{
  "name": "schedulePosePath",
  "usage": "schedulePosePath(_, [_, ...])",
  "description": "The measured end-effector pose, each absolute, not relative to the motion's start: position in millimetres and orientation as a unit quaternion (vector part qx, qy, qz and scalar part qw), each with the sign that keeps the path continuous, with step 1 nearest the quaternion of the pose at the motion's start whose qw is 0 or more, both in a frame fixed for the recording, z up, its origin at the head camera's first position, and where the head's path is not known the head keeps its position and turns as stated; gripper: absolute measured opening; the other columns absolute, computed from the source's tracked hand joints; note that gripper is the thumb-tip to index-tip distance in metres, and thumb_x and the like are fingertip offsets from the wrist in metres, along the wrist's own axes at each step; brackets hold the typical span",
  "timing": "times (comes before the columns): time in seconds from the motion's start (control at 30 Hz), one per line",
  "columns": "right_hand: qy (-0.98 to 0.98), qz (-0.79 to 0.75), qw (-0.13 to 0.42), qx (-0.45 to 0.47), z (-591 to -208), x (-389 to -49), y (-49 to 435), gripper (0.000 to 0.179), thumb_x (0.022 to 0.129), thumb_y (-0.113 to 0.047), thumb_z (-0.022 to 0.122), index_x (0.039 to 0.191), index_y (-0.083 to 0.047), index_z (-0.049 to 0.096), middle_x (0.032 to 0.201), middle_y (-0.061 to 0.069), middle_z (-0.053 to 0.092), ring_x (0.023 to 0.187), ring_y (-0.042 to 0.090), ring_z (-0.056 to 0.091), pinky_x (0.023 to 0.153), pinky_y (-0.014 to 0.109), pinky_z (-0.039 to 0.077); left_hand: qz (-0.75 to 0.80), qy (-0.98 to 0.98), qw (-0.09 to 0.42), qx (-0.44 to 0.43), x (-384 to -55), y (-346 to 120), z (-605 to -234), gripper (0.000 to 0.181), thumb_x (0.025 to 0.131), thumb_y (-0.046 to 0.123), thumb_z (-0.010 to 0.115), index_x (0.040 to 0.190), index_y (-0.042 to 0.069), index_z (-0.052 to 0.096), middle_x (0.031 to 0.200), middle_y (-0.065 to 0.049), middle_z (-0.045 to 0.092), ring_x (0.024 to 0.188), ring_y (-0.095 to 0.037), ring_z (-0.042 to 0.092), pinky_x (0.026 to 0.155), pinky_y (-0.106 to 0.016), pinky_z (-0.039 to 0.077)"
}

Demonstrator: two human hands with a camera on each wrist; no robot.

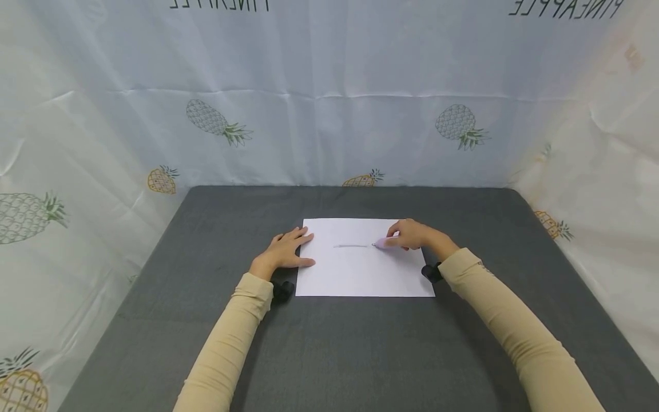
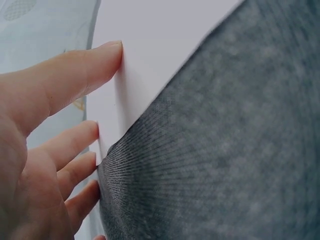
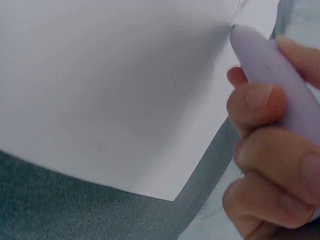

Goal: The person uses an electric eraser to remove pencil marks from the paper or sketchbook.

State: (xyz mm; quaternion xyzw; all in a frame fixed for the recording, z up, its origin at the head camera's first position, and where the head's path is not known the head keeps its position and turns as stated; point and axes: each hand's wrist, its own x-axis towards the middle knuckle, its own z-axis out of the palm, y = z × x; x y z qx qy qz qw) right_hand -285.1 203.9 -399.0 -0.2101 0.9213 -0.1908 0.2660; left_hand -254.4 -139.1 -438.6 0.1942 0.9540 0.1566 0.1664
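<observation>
A white sheet of paper (image 1: 360,277) lies on the dark grey tabletop, with a thin grey line (image 1: 351,246) across its upper half. My left hand (image 1: 284,250) rests at the paper's left edge, fingers spread; in the left wrist view the thumb (image 2: 97,62) reaches onto the sheet. On the right, my right hand (image 1: 410,234) grips a thick lavender pen-shaped tool (image 3: 270,67) with curled fingers. Its small dark tip points left and meets the paper just beyond the line's right end, a short gap away. The tool's rear end is hidden by the hand.
The grey cloth-covered table (image 1: 329,349) stretches around the paper. A pale curtain (image 1: 329,137) printed with pineapples hangs behind the table and along both sides. Dark wrist cameras sit below both hands, the left one (image 1: 282,292) beside the paper's lower-left corner.
</observation>
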Motion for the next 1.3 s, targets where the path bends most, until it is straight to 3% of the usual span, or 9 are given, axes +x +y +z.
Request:
schedulePosePath(0.13, [0.912,-0.201,0.290,-0.209,-399.2,-284.7,203.1,0.043,0.095,-0.031,0.056,0.122,0.002,0.061,0.054,-0.005,0.044,0.046,0.006,0.034,0.048,0.020,0.033,0.157,0.954,0.169,0.193,-254.2,-139.6,-437.2,0.079,0.090,0.048,0.061,0.153,0.014,0.028,0.164,-0.011,0.018,0.153,-0.033,0.013,0.122,-0.060,0.011])
schedulePosePath(0.37, [0.917,-0.206,0.269,-0.210,-395.4,-285.5,209.2,0.042,0.096,-0.029,0.055,0.121,0.004,0.060,0.053,-0.005,0.043,0.047,0.008,0.036,0.050,0.022,0.035,0.159,0.953,0.167,0.195,-254.5,-140.5,-437.7,0.078,0.090,0.048,0.060,0.153,0.013,0.028,0.163,-0.012,0.019,0.153,-0.035,0.014,0.121,-0.061,0.012])
schedulePosePath(1.3, [0.909,-0.203,0.309,-0.194,-396.9,-291.3,191.4,0.042,0.094,-0.031,0.057,0.122,0.000,0.060,0.054,-0.004,0.045,0.043,0.006,0.031,0.044,0.019,0.030,0.159,0.953,0.167,0.198,-257.7,-140.8,-440.3,0.078,0.090,0.048,0.060,0.153,0.014,0.029,0.163,-0.012,0.019,0.153,-0.034,0.014,0.122,-0.060,0.011])
